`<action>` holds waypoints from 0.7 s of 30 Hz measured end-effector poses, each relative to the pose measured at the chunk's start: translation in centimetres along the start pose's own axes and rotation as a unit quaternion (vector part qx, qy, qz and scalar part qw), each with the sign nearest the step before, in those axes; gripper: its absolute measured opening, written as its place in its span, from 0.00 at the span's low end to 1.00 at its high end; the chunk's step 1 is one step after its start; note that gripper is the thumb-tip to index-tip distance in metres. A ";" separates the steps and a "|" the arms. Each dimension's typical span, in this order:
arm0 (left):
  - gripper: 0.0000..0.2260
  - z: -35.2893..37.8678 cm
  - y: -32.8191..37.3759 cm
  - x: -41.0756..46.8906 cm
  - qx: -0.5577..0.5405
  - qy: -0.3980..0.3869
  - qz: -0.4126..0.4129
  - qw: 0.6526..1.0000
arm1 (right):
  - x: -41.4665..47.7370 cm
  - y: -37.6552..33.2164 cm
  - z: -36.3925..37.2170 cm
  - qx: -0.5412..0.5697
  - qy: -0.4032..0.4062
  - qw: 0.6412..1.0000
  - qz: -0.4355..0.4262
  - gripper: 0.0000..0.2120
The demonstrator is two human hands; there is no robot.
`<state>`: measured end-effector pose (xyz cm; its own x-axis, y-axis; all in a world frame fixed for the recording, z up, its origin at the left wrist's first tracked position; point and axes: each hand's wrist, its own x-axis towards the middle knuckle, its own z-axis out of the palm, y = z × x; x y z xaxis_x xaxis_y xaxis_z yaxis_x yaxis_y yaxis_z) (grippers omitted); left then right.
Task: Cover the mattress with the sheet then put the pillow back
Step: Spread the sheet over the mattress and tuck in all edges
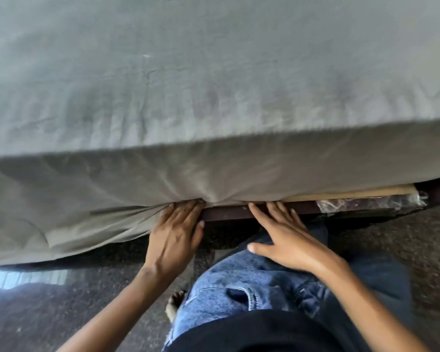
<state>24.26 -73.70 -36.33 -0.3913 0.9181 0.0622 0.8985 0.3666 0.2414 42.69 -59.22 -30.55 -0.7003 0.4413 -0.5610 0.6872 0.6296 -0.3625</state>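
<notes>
Tucking is the step in hand. The left hand (pixel 174 235) lies flat, fingers straight and close together, with the fingertips (pixel 188 206) pressed into the sheet (pixel 214 85) where the cloth gathers at the bed frame (pixel 229 214). The right hand (pixel 287 240), just beside it, is spread with the fingers straight and the thumb out to the side; its fingertips rest at the same seam, above the dark rail. Neither hand pinches the cloth.

The sheet, grey, covers the whole top and the near side of the mattress, which is hidden beneath it. To the right of the hands the lower edge appears tucked, exposing the rail, a tan strip and some clear plastic film (pixel 366 203). To the left the edge hangs loose and slack toward the floor (pixel 61 313). The pillow is not in view. The person's jeans (pixel 252 283) are close against the frame.

Judgement: the covering is largely done, and the tuck along this side is partial. The next move calls for pushing the gathered cloth under the mattress, then working leftward along the hanging section. The pillow is to be replaced afterwards.
</notes>
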 end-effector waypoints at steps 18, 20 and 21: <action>0.24 0.2 -1.1 2.8 0.016 -0.042 0.075 0.996 | 5.1 -7.1 6.1 -0.011 0.338 0.941 -0.008 0.23; 0.24 0.0 -0.8 3.2 0.033 -0.040 0.079 0.995 | 5.3 -6.9 6.1 -0.020 0.339 0.941 0.000 0.23; 0.23 0.0 -0.6 3.3 0.042 -0.044 0.079 0.995 | 5.3 -6.8 6.2 -0.029 0.344 0.938 0.002 0.24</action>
<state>22.38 -70.86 -36.26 -0.2286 0.9735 0.0072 0.9624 0.2249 0.1526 35.51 -65.13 -35.67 -0.6703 0.7397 0.0590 0.6921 0.6520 -0.3097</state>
